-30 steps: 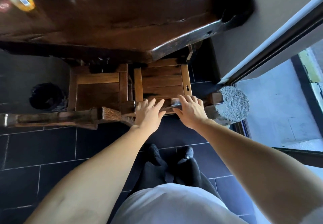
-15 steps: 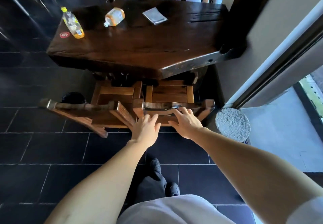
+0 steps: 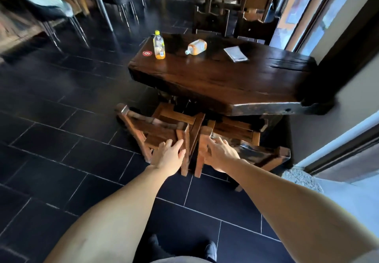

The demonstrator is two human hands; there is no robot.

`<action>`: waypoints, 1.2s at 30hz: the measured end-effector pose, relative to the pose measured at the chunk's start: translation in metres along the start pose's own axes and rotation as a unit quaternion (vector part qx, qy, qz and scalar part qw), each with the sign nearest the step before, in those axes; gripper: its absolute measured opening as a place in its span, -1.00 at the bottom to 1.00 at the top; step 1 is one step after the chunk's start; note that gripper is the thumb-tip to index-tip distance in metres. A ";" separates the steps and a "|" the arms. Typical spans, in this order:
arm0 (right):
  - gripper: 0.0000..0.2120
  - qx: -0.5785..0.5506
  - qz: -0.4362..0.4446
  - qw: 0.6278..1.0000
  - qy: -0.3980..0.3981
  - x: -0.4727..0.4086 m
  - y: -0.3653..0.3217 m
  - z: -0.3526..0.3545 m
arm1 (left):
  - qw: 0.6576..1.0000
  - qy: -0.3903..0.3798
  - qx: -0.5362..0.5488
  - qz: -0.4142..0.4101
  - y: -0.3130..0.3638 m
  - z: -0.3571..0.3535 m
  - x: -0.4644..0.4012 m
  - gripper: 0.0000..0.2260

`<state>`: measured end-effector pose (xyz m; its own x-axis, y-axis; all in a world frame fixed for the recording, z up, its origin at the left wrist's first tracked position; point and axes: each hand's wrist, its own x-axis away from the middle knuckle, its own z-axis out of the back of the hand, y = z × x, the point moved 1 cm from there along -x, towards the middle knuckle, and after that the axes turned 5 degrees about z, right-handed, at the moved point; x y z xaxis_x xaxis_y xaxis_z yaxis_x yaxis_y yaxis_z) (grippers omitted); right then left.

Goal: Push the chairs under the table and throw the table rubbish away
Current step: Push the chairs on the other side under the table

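Dim room, daylight from the right.
Glare on the table (image 3: pixel 225 82) edge; far background blurred, edges bent.

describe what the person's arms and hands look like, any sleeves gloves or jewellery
Both forearms are bare right up to the bottom edge of the picture, with no sleeves in view. The left hand and right hand wear no gloves, and no watch, bracelet or ring shows on either wrist or on the fingers. Motion blur could hide small details.
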<state>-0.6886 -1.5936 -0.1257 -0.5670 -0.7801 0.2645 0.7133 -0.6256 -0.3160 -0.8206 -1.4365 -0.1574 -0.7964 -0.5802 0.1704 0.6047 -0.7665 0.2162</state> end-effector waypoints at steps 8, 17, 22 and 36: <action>-0.43 0.032 0.059 0.998 -0.014 -0.077 -0.153 -0.037 | 0.997 0.025 0.019 0.066 -0.172 0.038 0.008 -0.57; -0.45 0.035 0.112 0.992 -0.044 -0.169 -0.330 -0.063 | 0.992 0.026 0.015 0.123 -0.360 0.078 -0.001 -0.55; -0.46 0.003 0.101 0.994 -0.035 -0.233 -0.381 -0.078 | 0.990 0.052 0.042 0.124 -0.417 0.097 -0.037 -0.56; -0.46 -0.073 0.079 0.993 -0.039 -0.501 -0.440 -0.082 | 0.986 0.007 0.040 0.161 -0.567 0.157 -0.251 -0.58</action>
<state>-0.7527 -0.9282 -0.1937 -0.4149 -0.8693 0.2687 0.7204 -0.4942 -0.4865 -0.9628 -0.8136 -0.1715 -0.5629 -0.7942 0.2291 0.8241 -0.5180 0.2291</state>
